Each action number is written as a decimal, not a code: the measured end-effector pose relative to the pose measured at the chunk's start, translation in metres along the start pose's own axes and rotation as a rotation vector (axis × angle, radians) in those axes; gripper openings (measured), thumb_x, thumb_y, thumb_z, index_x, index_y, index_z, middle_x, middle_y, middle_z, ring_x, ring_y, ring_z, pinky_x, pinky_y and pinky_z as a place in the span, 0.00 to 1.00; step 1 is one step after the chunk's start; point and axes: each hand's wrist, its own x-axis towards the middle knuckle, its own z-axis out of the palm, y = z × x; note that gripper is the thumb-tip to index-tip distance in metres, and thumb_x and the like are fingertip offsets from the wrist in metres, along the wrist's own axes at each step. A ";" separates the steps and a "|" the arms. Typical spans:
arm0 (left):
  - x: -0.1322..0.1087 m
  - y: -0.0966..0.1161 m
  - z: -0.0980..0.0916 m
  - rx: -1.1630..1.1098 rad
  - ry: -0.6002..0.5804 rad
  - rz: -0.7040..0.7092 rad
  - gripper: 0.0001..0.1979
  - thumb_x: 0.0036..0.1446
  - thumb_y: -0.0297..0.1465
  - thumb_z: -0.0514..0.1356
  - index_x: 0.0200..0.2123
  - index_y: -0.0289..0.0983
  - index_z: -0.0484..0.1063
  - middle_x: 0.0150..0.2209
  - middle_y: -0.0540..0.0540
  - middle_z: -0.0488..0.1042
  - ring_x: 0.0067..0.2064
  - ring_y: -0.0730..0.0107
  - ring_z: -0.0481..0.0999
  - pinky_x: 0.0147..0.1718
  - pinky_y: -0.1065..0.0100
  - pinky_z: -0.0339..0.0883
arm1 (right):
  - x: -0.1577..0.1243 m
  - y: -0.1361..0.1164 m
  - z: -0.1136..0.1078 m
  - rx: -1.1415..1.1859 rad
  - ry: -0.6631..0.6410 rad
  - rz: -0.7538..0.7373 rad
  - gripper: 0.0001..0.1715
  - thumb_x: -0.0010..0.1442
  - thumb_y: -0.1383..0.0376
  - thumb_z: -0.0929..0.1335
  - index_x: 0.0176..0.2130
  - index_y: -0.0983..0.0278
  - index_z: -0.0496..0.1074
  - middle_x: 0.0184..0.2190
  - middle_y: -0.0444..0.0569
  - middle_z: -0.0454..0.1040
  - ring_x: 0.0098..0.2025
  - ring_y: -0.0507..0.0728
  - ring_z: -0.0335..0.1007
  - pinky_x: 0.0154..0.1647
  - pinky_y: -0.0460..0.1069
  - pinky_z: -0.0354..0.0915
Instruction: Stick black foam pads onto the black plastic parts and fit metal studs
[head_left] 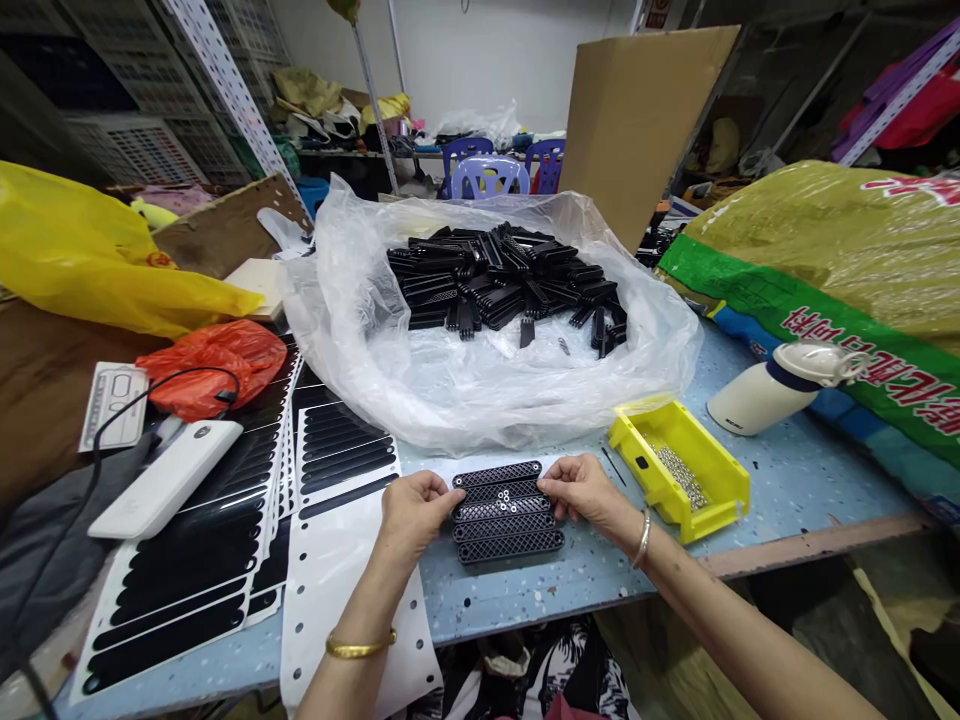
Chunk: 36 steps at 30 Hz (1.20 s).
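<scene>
Several black lattice-patterned plastic strips (510, 545) with rounded ends lie side by side on the table in front of me. A few small silvery ring-like pieces (508, 500) rest on the middle strips. My left hand (416, 510) pinches the left end of one of the upper strips between thumb and fingers. At the opposite end, my right hand (589, 492) has its thumb and index finger closed on the strip's right tip. Fingertips hide both ends of that strip. Right of my right hand stands a yellow bin (724, 490) holding many small silvery pieces (679, 475).
Behind the strips, an open clear plastic bag (480, 405) holds a heap of black strips (495, 270). Sheets of black adhesive-like strips (187, 570) and a white power bank (169, 480) lie left. A white bottle (772, 390) and large printed sack (847, 290) are right.
</scene>
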 end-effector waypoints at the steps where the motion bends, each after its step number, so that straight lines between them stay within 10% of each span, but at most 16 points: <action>1: 0.000 0.001 -0.002 -0.062 -0.043 -0.041 0.12 0.36 0.37 0.65 0.16 0.38 0.66 0.10 0.56 0.64 0.11 0.77 0.60 0.13 0.73 0.47 | 0.000 0.000 0.000 0.002 -0.001 0.000 0.16 0.42 0.56 0.72 0.23 0.66 0.69 0.12 0.40 0.67 0.13 0.48 0.65 0.09 0.40 0.51; 24: 0.006 0.006 -0.008 -0.289 -0.309 -0.137 0.14 0.33 0.34 0.68 0.17 0.35 0.66 0.10 0.53 0.68 0.08 0.80 0.60 0.07 0.79 0.42 | 0.002 0.001 0.001 -0.017 0.005 0.003 0.15 0.43 0.57 0.71 0.23 0.66 0.68 0.12 0.39 0.66 0.12 0.48 0.64 0.09 0.41 0.50; 36: -0.001 0.004 0.001 -0.306 -0.126 -0.077 0.10 0.33 0.34 0.65 0.18 0.34 0.69 0.09 0.54 0.65 0.09 0.83 0.55 0.09 0.77 0.44 | 0.002 0.002 0.001 -0.010 0.016 -0.004 0.15 0.43 0.57 0.72 0.22 0.66 0.68 0.12 0.39 0.66 0.12 0.49 0.65 0.09 0.40 0.50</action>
